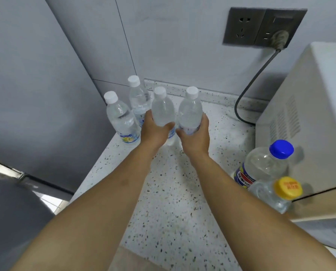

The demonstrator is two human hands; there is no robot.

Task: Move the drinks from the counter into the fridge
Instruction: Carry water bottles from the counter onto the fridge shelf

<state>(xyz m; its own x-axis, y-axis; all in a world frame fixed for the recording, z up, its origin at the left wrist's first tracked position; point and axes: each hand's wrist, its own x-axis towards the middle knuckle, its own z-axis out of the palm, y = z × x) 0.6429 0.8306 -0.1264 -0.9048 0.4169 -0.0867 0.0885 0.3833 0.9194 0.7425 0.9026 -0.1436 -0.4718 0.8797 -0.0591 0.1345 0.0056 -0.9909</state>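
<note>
Hands grip one drink each: the left hand (pixel 155 130) wraps its fingers and thumb round the lower body of a white-capped bottle (pixel 162 108), and the right hand (pixel 195 133) wraps round the matching bottle (pixel 189 110) just beside it, the two bottles nearly touching. Both stand upright near the back of the speckled worktop (pixel 173 202), and whether their bases have left the surface cannot be told. Two more white-capped bottles wait untouched at the back left corner, one labelled bottle (pixel 122 120) close to the left edge and another (pixel 138 98) behind it against the wall. At the right edge, beside the cream microwave (pixel 304 118), stand a blue-capped bottle (pixel 265 163) and a yellow-capped bottle (pixel 274 192), touching each other. The grey fridge (pixel 36 94) rises along the left side of the worktop, and its door looks closed from here. The step in hand appears to be the pickup of the first pair. Next, the bottles likely need lifting straight up so they miss the pair in the corner, then a swing leftward; with both hands full, opening the fridge will probably require freeing one hand first.
</note>
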